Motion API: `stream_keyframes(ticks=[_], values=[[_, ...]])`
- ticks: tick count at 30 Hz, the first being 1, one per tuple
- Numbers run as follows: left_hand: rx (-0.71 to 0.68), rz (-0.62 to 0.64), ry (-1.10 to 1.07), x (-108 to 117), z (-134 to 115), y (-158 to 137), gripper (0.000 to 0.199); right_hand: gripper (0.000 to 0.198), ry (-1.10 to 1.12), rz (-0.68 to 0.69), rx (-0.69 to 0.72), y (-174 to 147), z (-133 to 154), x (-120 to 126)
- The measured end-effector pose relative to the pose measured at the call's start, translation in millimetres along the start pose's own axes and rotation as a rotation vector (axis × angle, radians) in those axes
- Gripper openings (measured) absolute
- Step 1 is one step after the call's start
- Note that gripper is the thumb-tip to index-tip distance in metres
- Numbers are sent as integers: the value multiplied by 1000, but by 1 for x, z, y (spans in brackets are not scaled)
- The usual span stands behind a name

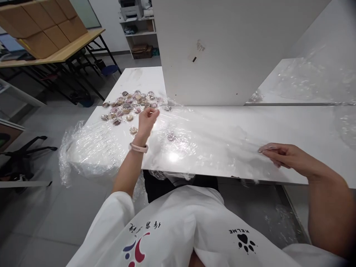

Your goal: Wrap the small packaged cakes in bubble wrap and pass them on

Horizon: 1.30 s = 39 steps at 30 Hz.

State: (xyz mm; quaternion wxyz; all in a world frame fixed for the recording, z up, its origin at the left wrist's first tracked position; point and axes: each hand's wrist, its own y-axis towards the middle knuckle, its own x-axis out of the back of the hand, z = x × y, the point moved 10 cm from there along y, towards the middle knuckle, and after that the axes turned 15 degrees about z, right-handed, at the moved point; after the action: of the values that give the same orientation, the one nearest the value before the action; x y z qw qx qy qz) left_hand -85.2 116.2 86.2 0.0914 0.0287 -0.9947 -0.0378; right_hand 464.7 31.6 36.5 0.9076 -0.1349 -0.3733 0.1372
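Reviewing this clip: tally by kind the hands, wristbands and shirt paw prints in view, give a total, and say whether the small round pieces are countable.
Hands: 2 (left hand, right hand)
Wristbands: 1 (pink wristband)
Paw prints: 1 (black paw print)
Total: 4
Small round pieces: too crowded to count exactly; left out.

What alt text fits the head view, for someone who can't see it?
A person's left hand and right hand, fingers pinched, appear to hold clear plastic film spread over a white table. Small round pieces lie scattered beside the left hand; crinkled clear wrap covers the table's near left corner.
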Motion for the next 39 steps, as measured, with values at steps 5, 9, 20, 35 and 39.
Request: stream_keyframes(ticks=[5,9,20,35,39], values=[[73,59,463,-70,47,-21,18,39,-464,-390,-312,2,-4,25],[162,115,543,-113,70,-35,21,43,-455,-602,133,-9,87,-27],[197,-128,995,17,37,-58,47,55,-617,181,479,71,77,-172],[-56,266,789,-47,65,-90,25,35,-345,-182,477,66,36,-86],[-262,517,921,-144,50,-131,25,39,-609,-482,318,21,35,-55]])
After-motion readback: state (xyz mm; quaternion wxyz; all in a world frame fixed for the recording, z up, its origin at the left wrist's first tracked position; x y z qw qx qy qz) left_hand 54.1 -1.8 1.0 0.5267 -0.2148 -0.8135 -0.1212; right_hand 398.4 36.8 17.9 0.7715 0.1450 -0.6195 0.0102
